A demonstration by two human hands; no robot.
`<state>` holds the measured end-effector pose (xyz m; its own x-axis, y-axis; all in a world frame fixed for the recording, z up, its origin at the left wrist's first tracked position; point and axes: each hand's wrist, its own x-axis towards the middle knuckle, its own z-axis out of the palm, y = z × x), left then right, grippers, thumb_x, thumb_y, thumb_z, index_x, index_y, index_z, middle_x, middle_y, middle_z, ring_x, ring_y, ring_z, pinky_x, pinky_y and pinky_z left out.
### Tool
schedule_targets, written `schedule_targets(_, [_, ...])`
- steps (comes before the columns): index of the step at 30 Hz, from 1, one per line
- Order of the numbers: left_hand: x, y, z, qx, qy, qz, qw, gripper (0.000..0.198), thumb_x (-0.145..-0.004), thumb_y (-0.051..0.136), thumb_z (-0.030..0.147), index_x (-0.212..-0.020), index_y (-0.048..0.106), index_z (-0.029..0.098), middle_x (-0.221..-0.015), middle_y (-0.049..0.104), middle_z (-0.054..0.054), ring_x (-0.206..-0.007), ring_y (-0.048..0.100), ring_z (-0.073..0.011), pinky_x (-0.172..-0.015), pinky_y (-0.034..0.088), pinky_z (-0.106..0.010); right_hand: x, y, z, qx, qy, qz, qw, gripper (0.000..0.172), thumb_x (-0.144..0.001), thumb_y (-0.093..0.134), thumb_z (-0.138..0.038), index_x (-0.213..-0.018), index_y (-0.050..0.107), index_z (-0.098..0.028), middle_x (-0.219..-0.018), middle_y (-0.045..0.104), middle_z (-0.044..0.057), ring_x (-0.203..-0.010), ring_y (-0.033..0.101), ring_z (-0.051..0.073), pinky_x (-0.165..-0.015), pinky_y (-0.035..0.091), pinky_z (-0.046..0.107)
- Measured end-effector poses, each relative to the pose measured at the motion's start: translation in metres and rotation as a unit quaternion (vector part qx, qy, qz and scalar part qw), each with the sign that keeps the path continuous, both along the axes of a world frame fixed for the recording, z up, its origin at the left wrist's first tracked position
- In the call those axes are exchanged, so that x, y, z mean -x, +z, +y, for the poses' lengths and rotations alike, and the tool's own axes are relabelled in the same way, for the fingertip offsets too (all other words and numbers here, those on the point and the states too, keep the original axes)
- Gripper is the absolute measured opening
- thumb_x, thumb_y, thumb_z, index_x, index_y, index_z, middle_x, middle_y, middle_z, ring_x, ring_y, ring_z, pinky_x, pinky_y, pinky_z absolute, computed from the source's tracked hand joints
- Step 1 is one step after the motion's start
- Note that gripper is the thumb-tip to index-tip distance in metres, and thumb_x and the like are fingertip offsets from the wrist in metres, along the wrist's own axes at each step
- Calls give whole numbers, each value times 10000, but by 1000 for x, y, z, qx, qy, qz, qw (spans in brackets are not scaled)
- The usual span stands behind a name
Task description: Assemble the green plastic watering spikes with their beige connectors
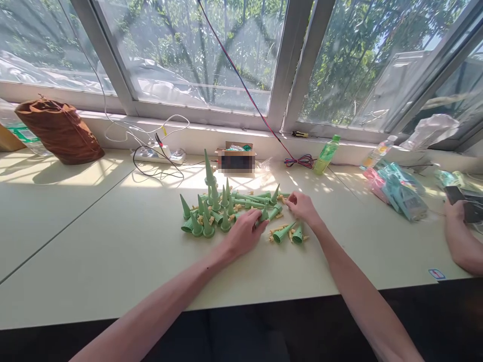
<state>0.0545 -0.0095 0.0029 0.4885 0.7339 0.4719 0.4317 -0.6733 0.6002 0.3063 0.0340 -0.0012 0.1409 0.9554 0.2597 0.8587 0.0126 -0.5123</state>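
Many green plastic cone spikes [209, 227] stand or lie in a heap on the table, with small yellow plastic pieces [270, 239] among them. At the heap's right side, my left hand [247, 229] is closed with its fingers around an upright green cone spike [264, 212]. My right hand [301, 206] is pinched at the heap's right edge, with a small yellow plastic piece at its fingertips, partly hidden. Two green cone spikes [284, 233] lie tipped over below the hands, beside loose yellow pieces.
Behind the heap stands an open small box [237, 160]. A power strip [158, 153] with cables, a brown drawstring bag [58, 130] and a green bottle [326, 155] line the window side. Plastic packets [400, 188] lie right, near another person's hand holding a phone [471, 206].
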Motion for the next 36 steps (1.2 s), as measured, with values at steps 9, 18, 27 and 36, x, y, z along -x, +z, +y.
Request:
schedule_targets(9, [-1, -3, 1, 18, 46, -68, 996, 308, -1001, 440, 341, -739, 331, 221, -625, 465, 34, -529, 428, -119, -551, 321, -260, 33, 27, -25, -198, 11, 107, 974, 158, -896, 604, -341, -844, 572, -196, -764, 651, 39, -665, 590, 169, -660, 490, 293])
schedule_targets(18, [-2, 2, -4, 191, 25, -148, 970, 292, -1003, 428, 465, -857, 431, 213, -528, 536, 59, -428, 521, -115, -484, 390, -232, 77, 20, -32, -214, 244, 100, 940, 194, -983, 567, -364, -895, 646, -210, -822, 668, 27, -662, 583, 144, -653, 487, 271])
schedule_targets(27, [-4, 2, -7, 266, -10, -208, 941, 346, -971, 481, 524, -831, 455, 208, -581, 522, 49, -479, 599, -129, -417, 410, -217, 65, 19, -36, -215, 211, 139, 943, 265, -950, 613, -435, -805, 627, -214, -720, 678, 11, -614, 608, 146, -634, 508, 264])
schedule_targets(36, [-3, 2, -10, 265, 12, -206, 942, 357, -968, 480, 541, -871, 513, 199, -497, 488, 67, -383, 465, -91, -397, 340, -209, 67, 18, -46, -263, 234, 71, 933, 228, -988, 567, -372, -829, 630, -221, -687, 640, 7, -593, 567, 138, -598, 476, 259])
